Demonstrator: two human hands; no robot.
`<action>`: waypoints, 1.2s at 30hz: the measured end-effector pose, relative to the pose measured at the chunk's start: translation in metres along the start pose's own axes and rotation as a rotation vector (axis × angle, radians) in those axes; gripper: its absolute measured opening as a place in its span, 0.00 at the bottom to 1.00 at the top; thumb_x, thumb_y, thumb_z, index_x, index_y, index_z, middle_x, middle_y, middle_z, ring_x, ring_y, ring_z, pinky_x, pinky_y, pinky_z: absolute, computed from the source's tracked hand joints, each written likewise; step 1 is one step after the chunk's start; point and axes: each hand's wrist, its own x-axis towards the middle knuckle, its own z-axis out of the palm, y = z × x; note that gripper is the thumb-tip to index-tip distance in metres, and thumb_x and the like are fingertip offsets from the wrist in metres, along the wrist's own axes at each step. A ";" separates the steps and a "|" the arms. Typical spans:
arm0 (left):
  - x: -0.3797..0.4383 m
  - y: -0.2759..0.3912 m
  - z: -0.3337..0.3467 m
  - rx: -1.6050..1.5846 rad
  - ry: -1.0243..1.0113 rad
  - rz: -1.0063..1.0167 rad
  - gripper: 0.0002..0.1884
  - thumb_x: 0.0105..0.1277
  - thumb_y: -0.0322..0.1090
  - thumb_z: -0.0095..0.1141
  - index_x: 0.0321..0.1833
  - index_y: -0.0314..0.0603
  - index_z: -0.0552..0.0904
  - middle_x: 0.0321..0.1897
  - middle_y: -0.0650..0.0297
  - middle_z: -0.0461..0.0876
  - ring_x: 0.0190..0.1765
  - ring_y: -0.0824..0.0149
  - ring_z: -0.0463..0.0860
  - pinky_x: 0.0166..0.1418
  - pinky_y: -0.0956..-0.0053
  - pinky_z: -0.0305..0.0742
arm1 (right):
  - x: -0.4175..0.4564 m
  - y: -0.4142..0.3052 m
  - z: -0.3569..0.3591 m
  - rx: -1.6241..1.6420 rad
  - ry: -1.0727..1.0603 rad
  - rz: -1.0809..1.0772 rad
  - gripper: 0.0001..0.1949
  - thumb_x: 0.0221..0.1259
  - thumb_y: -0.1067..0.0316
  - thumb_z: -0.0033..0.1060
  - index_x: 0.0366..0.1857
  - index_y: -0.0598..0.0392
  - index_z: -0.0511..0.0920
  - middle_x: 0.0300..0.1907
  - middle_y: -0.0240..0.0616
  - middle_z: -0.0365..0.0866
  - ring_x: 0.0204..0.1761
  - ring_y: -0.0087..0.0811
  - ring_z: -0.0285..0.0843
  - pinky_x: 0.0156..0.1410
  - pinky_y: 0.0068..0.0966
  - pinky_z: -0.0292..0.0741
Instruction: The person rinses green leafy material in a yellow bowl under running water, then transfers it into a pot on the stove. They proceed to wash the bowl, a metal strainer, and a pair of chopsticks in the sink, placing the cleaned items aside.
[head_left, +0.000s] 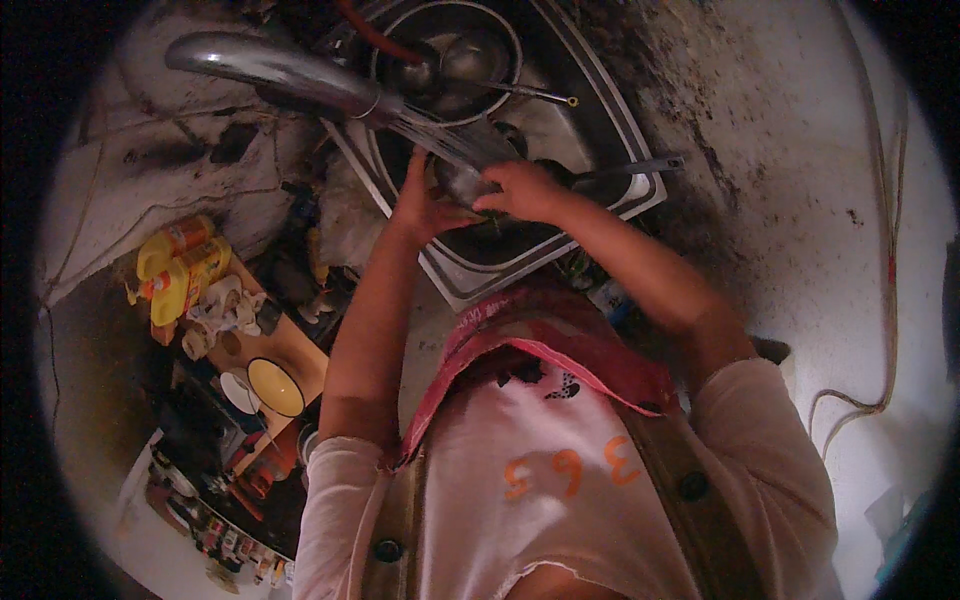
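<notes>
Both of my hands are low over a metal sink, under water streaming from a grey metal faucet. My left hand curves around the side of a rounded, shiny vessel, its thumb apart at the near side. The bent fingers of my right hand reach to the vessel's other side. Splashing and blur hide their contact and the contents. Just right of that hand, a utensil or pan handle with a hanging hole lies across the sink rim.
A round metal basin sits in the far sink, with a thin handle across its rim. A red hose runs into it. Leftward, a wooden board carries yellow bottles and a yellow enamel bowl. Stained wall rises rightward.
</notes>
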 end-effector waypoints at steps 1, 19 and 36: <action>0.003 -0.001 -0.005 -0.051 -0.011 0.033 0.41 0.60 0.69 0.36 0.69 0.48 0.54 0.63 0.51 0.61 0.57 0.44 0.71 0.53 0.48 0.71 | 0.001 -0.003 -0.004 0.273 -0.005 0.103 0.13 0.51 0.61 0.63 0.38 0.55 0.78 0.37 0.34 0.80 0.39 0.32 0.78 0.47 0.29 0.73; 0.035 -0.017 0.025 -0.608 0.058 0.371 0.20 0.69 0.40 0.45 0.60 0.38 0.68 0.59 0.59 0.70 0.60 0.58 0.69 0.66 0.59 0.61 | -0.007 0.072 0.029 0.924 0.935 0.612 0.21 0.63 0.53 0.48 0.50 0.61 0.72 0.50 0.47 0.74 0.53 0.41 0.70 0.59 0.33 0.64; 0.021 -0.025 0.024 0.017 0.409 0.452 0.30 0.70 0.56 0.31 0.53 0.32 0.74 0.49 0.56 0.76 0.51 0.64 0.74 0.56 0.73 0.66 | 0.024 -0.044 0.024 -0.252 0.566 -0.157 0.13 0.56 0.69 0.46 0.43 0.56 0.77 0.51 0.43 0.74 0.54 0.45 0.70 0.61 0.38 0.66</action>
